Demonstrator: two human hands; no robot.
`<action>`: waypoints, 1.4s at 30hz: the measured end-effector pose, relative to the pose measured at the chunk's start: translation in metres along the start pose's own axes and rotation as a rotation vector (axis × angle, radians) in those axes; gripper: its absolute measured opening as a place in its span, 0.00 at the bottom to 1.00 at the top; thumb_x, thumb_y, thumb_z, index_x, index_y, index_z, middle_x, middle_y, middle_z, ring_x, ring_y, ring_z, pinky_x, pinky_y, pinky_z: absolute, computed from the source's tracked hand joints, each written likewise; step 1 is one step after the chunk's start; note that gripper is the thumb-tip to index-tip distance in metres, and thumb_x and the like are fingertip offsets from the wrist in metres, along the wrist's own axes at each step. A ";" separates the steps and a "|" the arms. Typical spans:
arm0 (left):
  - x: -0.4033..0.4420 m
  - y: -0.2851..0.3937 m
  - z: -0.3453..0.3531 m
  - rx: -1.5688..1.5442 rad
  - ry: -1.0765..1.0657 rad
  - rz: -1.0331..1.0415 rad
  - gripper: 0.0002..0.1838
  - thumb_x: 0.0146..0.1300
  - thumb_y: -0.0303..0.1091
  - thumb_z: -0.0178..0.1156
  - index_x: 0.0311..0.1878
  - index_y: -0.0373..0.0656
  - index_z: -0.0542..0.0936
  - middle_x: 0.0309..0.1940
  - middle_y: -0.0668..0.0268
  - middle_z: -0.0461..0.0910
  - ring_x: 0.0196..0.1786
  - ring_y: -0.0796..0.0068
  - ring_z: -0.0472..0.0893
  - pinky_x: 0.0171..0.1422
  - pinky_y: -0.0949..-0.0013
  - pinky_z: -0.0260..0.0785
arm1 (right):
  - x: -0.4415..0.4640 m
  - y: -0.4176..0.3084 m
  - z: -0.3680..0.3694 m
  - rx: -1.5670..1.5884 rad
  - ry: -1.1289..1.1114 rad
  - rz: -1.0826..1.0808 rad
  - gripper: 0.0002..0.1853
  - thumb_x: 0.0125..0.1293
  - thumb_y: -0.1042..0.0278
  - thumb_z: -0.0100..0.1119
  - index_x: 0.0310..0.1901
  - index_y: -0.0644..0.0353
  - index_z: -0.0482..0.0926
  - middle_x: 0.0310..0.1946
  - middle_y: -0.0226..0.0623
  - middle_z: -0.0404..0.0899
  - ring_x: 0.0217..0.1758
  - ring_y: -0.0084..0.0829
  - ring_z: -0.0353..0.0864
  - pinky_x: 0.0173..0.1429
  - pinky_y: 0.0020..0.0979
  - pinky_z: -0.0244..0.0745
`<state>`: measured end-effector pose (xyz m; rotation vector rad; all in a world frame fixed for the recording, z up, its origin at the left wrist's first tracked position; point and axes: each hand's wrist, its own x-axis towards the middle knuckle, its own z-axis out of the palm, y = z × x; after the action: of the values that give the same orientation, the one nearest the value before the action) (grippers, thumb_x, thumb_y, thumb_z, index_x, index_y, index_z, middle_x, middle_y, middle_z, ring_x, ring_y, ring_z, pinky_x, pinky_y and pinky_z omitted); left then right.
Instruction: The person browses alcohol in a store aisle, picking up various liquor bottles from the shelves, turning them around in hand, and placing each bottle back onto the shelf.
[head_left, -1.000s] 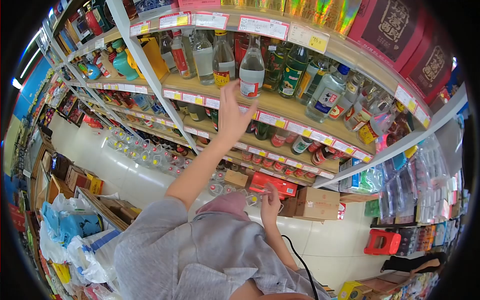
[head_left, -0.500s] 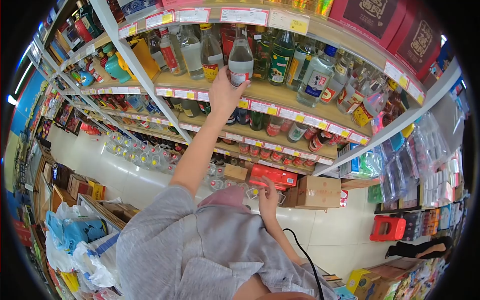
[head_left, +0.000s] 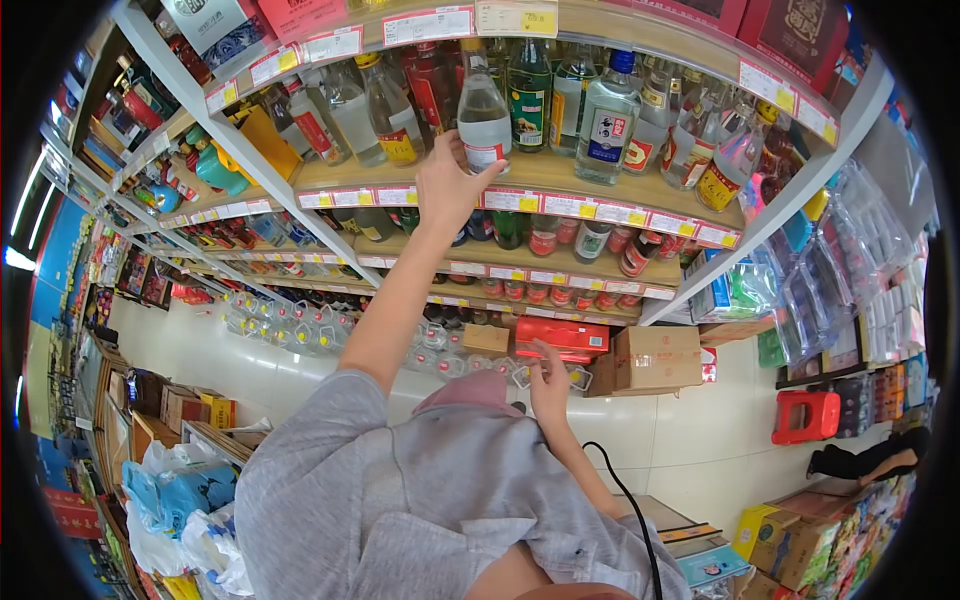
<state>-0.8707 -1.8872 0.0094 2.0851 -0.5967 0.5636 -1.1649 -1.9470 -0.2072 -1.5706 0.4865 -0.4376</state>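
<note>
My left hand [head_left: 450,185] reaches up to the shelf, its thumb and fingers around the lower part of a clear glass bottle [head_left: 486,118] with a red and white label. The bottle stands nearly upright at the shelf's front; I cannot tell whether its base touches the board. To its left is a clear bottle with a yellow label [head_left: 400,140], to its right a green bottle [head_left: 528,100]. My right hand [head_left: 548,388] hangs low before my body, fingers loosely apart and holding nothing, near a red box [head_left: 562,338] on the lower level.
More bottles, among them a blue-capped one [head_left: 606,125], fill the shelf behind a price-tag strip [head_left: 570,206]. Cardboard boxes [head_left: 655,358] and jugs [head_left: 300,325] stand on the floor. A red stool [head_left: 805,416] and a person's dark-clothed leg [head_left: 850,462] appear at right. Plastic bags [head_left: 180,490] are at left.
The view has shifted and turned slightly. My left hand keeps hold of the bottle, which now sits a little further forward of its neighbours. My right hand has moved slightly within the view.
</note>
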 end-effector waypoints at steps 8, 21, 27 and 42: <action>-0.001 0.017 0.014 0.009 -0.044 0.029 0.42 0.49 0.49 0.80 0.60 0.34 0.72 0.48 0.51 0.86 0.52 0.58 0.87 0.56 0.59 0.79 | -0.001 0.010 0.005 -0.002 0.003 -0.002 0.20 0.72 0.77 0.52 0.64 0.60 0.75 0.54 0.38 0.83 0.46 0.23 0.83 0.44 0.25 0.77; 0.002 0.007 0.021 -0.025 -0.077 0.095 0.43 0.52 0.49 0.78 0.63 0.33 0.70 0.55 0.51 0.82 0.52 0.58 0.86 0.58 0.57 0.77 | 0.003 -0.013 0.010 -0.088 0.003 0.074 0.16 0.71 0.76 0.53 0.59 0.62 0.76 0.52 0.39 0.83 0.46 0.26 0.83 0.46 0.28 0.78; -0.013 -0.028 -0.036 -0.083 -0.092 0.054 0.36 0.60 0.47 0.71 0.65 0.38 0.70 0.56 0.55 0.80 0.54 0.58 0.83 0.58 0.56 0.75 | 0.044 -0.054 0.045 -0.097 0.095 -0.098 0.11 0.73 0.72 0.54 0.54 0.63 0.78 0.46 0.39 0.84 0.42 0.29 0.83 0.46 0.30 0.78; -0.036 -0.097 -0.112 -0.389 -0.183 0.081 0.19 0.64 0.26 0.65 0.58 0.37 0.76 0.48 0.55 0.81 0.50 0.60 0.84 0.57 0.62 0.76 | 0.242 -0.281 0.203 -0.062 0.412 -0.865 0.14 0.73 0.72 0.57 0.57 0.65 0.77 0.42 0.40 0.83 0.40 0.27 0.84 0.41 0.30 0.78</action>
<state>-0.8604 -1.7366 -0.0139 1.7582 -0.8287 0.2750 -0.8391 -1.9013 0.0584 -1.7041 0.0949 -1.4327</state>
